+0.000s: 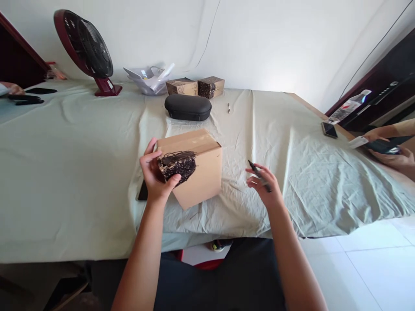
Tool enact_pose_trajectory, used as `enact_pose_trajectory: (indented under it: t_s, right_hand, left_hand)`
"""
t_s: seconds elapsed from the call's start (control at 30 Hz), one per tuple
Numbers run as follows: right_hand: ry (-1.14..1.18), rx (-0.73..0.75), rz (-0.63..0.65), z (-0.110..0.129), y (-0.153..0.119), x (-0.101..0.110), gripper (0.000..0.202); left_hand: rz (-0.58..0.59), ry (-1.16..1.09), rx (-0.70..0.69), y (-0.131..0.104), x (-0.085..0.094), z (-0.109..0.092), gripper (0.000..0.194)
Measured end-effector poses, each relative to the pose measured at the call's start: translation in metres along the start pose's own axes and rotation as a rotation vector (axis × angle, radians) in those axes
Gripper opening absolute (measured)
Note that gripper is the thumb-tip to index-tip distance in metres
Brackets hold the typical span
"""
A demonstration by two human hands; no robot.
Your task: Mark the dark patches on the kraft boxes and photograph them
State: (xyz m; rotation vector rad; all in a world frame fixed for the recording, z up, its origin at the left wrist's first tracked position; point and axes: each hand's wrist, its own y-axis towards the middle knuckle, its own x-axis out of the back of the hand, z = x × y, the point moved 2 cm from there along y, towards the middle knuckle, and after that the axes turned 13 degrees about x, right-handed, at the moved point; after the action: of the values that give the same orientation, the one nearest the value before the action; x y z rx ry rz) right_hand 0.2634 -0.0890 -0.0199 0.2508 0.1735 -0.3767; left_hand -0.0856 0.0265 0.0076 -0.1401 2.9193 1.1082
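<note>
A brown cardboard box (204, 172) sits turned at an angle on the cloth in front of me, with dense black scribbling (178, 166) covering one corner of it. My left hand (154, 179) grips that corner, thumb on the scribbled face and fingers spread over the left side. To the right of the box, apart from it, my right hand (268, 185) holds a black marker (260, 176), its dark tip pointing up and left. Part of a dark flat object (143, 191) shows beneath my left hand; its kind is hidden.
Behind the box lies a black zip case (188, 107). Two scribbled small boxes (186, 87), a plastic basket (151, 84) and a fan (89, 47) stand by the wall. A phone (329, 129) and bottle (348, 107) are right, near another person's hands (389, 147). Wrinkled cloth (74, 172) covers the table.
</note>
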Motion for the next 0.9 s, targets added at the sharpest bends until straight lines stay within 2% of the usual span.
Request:
enact_pose_trajectory:
  t_s: [0.1,0.2,0.3,0.43,0.6,0.77,0.9]
  right_hand:
    - [-0.296,-0.001,0.17,-0.011,-0.006,-0.02,0.046]
    - [-0.871,0.151,0.326,-0.014,-0.012,-0.048,0.031]
    - [-1.196,0.212,0.42,-0.017,-0.021,-0.07,0.035]
    - [-1.326,0.149,0.39,-0.024,-0.03,-0.081,0.038]
    - [-1.342,0.138,0.338,-0.034,-0.028,-0.088,0.042]
    - [-1.37,0.153,0.342,-0.046,-0.01,-0.103,0.043]
    - [-1.434,0.105,0.302,-0.056,0.014,-0.12,0.034]
  left_hand:
    - [-0.061,0.011,0.002,0.003,0.01,0.003,0.078]
    - [-0.11,0.02,0.028,0.004,0.018,0.005,0.076]
    - [-0.124,-0.008,0.039,0.003,0.021,0.005,0.075]
    - [-0.111,-0.022,0.032,0.003,0.018,0.004,0.075]
    - [-0.107,-0.006,0.036,0.004,0.015,0.005,0.078]
    - [-0.101,-0.046,0.026,0.006,0.013,0.008,0.078]
    - [-0.103,-0.057,0.027,0.008,0.012,0.011,0.083]
